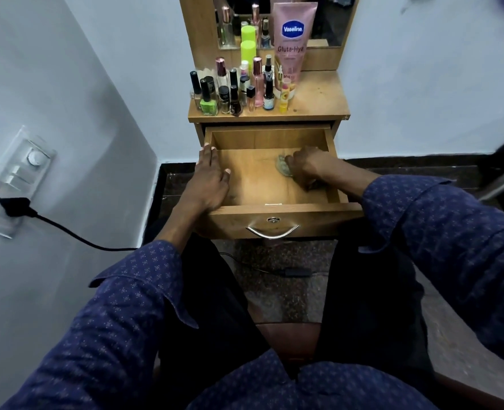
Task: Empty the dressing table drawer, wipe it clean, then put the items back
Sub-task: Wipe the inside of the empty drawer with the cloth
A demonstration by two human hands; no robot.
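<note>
The wooden drawer (274, 216) of the dressing table is pulled out, and its floor is bare wood. My right hand (307, 168) is inside it at the right, fingers closed on a small greenish cloth (283, 167) pressed to the drawer floor. My left hand (210, 179) lies flat on the drawer's left side wall, fingers spread, holding nothing. On the table top (318, 99) stand several nail polish bottles (209, 97), small perfume bottles (258, 81), a yellow lip balm (284, 96) and a tall pink Vaseline lotion tube (293, 39).
A mirror (333, 19) backs the table. On the left wall is a switch plate (16, 176) with a black plug and cable (67, 229) running down to the floor. A black adapter (296, 272) lies on the speckled floor under the drawer. My knees flank the drawer front.
</note>
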